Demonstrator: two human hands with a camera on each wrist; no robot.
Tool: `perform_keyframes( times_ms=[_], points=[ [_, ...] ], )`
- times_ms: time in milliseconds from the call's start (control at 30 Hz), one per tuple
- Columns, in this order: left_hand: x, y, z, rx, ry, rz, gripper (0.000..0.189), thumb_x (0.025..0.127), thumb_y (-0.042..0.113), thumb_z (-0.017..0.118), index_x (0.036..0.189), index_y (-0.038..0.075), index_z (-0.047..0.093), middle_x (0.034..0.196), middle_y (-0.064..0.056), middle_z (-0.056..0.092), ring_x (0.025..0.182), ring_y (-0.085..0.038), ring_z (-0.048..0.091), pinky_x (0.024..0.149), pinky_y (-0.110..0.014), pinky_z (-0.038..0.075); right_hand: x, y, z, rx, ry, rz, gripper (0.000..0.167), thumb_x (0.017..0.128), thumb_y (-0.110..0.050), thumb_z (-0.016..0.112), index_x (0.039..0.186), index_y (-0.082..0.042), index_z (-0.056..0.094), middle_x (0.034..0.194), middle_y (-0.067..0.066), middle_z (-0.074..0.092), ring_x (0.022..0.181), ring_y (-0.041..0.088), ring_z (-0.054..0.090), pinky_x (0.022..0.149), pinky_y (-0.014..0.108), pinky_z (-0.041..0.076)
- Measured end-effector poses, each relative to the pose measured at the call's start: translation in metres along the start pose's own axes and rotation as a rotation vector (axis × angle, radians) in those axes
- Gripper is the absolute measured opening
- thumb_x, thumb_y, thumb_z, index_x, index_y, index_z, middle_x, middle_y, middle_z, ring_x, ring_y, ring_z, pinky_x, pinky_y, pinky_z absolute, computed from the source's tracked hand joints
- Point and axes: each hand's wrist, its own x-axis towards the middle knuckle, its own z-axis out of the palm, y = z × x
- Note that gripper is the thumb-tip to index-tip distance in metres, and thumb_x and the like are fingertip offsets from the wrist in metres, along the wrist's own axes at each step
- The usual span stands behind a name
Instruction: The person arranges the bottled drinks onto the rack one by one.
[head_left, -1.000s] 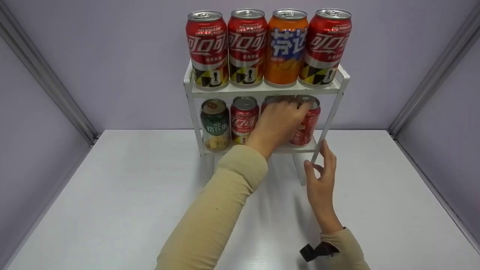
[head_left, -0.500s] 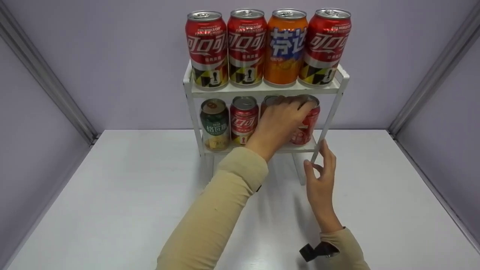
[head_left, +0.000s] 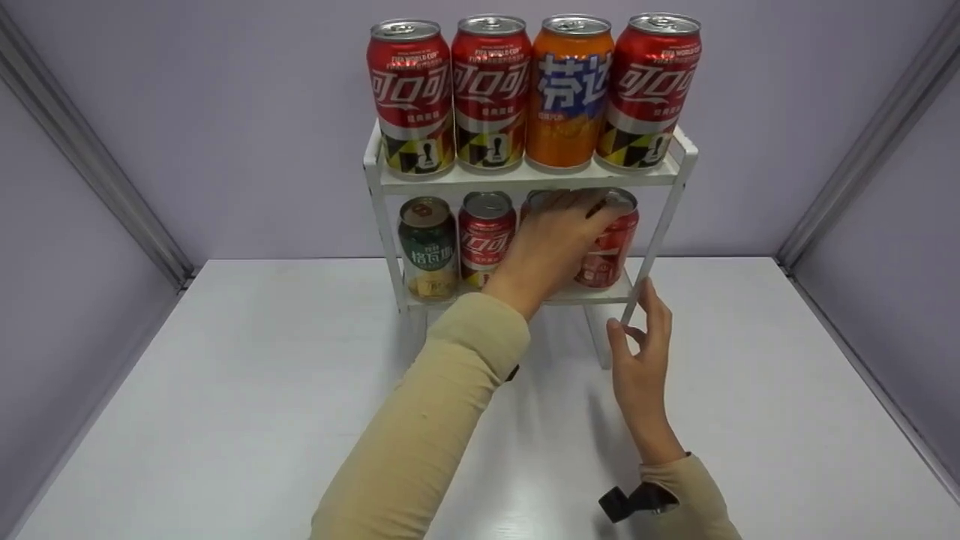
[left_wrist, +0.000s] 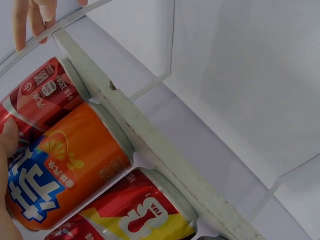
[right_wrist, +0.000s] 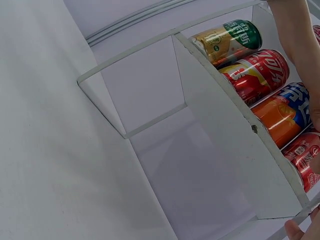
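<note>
In the head view my left hand (head_left: 551,244) reaches into the lower tier of a white two-tier rack (head_left: 529,180). Its fingers grip the upper part of the red soda can (head_left: 609,251) at the right end; the left wrist view shows the thumb (left_wrist: 9,137) against that can's side. This hand mostly hides the orange Fanta can (left_wrist: 75,160) beside it. My right hand (head_left: 646,360) holds the rack's right front post low down, thumb on one side and fingers on the other. Left of the orange can stand a red Coca-Cola can (head_left: 486,240) and a green-and-gold can (head_left: 428,251).
Along the top tier stand three red Coca-Cola cans, one of them at the left end (head_left: 411,97), and an orange Fanta can (head_left: 568,97). The rack stands on a white table (head_left: 255,390) between pale walls (head_left: 247,135).
The gripped red can has turned a little, bringing a different part of its label forward, and has shifted slightly left with my left hand. My right hand stays on the post.
</note>
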Motion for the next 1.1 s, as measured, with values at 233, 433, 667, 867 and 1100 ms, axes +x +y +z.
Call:
perform_keyframes(
  times_ms=[233, 433, 667, 867, 1100],
  points=[
    [0.000, 0.016, 0.000, 0.079, 0.042, -0.022, 0.040, 0.098, 0.017, 0.064, 0.137, 0.020, 0.057, 0.129, -0.006, 0.062, 0.115, -0.021, 0.061, 0.097, -0.033, 0.050, 0.001, 0.002, 0.000, -0.001, 0.010, -0.020, 0.065, 0.097, 0.001, 0.059, 0.154, -0.004, 0.028, 0.145, 0.015, 0.038, 0.135, 0.025, 0.034, 0.095, 0.024, 0.040],
    [0.003, 0.030, -0.004, 0.160, -0.042, -0.063, 0.045, 0.098, 0.023, 0.064, 0.141, 0.020, 0.053, 0.130, -0.008, 0.061, 0.117, -0.021, 0.058, 0.103, -0.031, 0.044, 0.000, 0.005, -0.001, -0.014, 0.015, -0.014, 0.065, 0.097, 0.001, 0.059, 0.154, -0.004, 0.028, 0.145, 0.015, 0.038, 0.135, 0.025, 0.034, 0.094, 0.025, 0.040],
    [0.001, 0.019, -0.001, 0.040, -0.015, -0.080, 0.044, 0.096, 0.022, 0.066, 0.138, 0.027, 0.056, 0.133, -0.003, 0.059, 0.121, -0.021, 0.054, 0.102, -0.035, 0.046, -0.001, 0.004, -0.001, 0.000, 0.005, -0.002, 0.066, 0.097, 0.002, 0.058, 0.155, -0.005, 0.028, 0.146, 0.014, 0.038, 0.137, 0.024, 0.032, 0.095, 0.025, 0.040],
    [-0.001, 0.008, 0.001, 0.025, -0.088, -0.081, 0.057, 0.094, 0.035, 0.068, 0.146, 0.034, 0.046, 0.147, 0.001, 0.047, 0.133, -0.021, 0.046, 0.110, -0.041, 0.038, -0.001, 0.001, -0.001, -0.010, -0.004, 0.016, 0.066, 0.098, -0.001, 0.058, 0.156, -0.007, 0.027, 0.147, 0.011, 0.036, 0.138, 0.022, 0.031, 0.097, 0.027, 0.039],
    [0.000, 0.014, 0.003, 0.069, 0.030, -0.039, 0.044, 0.095, 0.022, 0.066, 0.138, 0.024, 0.056, 0.129, -0.005, 0.063, 0.117, -0.020, 0.061, 0.098, -0.033, 0.048, 0.000, 0.000, 0.000, -0.025, 0.003, 0.016, 0.066, 0.097, 0.000, 0.059, 0.155, -0.006, 0.028, 0.146, 0.012, 0.037, 0.138, 0.023, 0.032, 0.096, 0.026, 0.039]
  ],
)
